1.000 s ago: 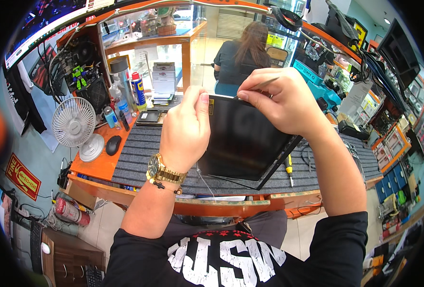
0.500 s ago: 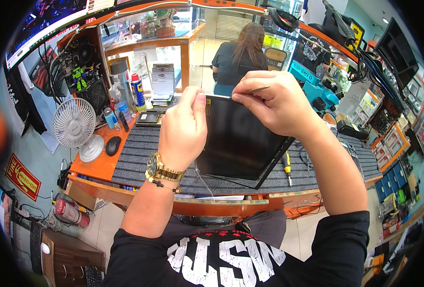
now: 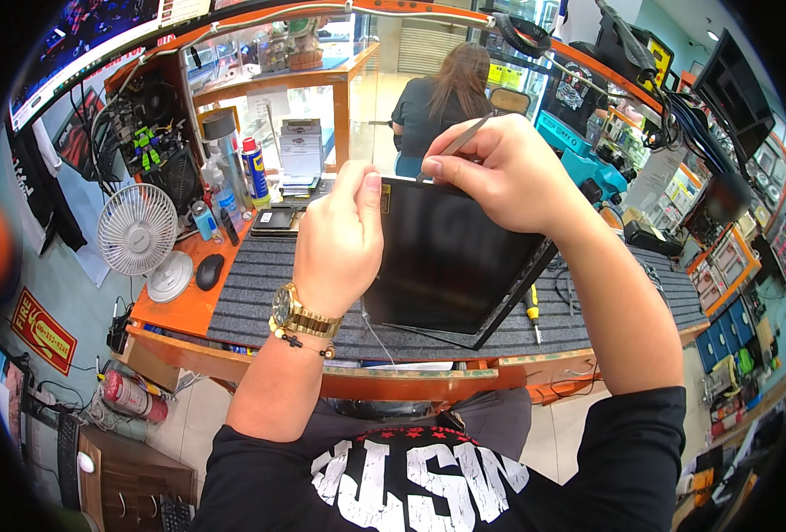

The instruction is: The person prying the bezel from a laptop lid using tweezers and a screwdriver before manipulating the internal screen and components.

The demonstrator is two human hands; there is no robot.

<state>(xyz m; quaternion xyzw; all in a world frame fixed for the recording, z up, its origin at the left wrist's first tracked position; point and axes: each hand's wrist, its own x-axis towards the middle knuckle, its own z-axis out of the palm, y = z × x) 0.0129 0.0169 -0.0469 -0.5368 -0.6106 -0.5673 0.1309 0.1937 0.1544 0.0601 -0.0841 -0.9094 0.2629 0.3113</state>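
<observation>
A dark, glossy screen panel, apparently a laptop's, stands tilted on the ribbed grey mat. My left hand is closed on its upper left edge, thumb in front and fingers curled, with the fingertips hidden behind. At the top edge, my right hand pinches a thin, flat metal tool. One end of the tool points up and away, while the lower end meets the panel's top edge near a small yellow label. Whether it is a pry blade or tweezers, I cannot tell. A thin white cord hangs below my left hand.
A yellow-handled screwdriver lies right of the panel. To the left are a white fan, a black mouse, a spray can and bottles. A teal device stands at the back right. Another person sits beyond the bench.
My right hand has turned and shifted slightly left, swinging the metal tool from nearly level to steeply upright against the panel's top edge. My left hand stays put.
</observation>
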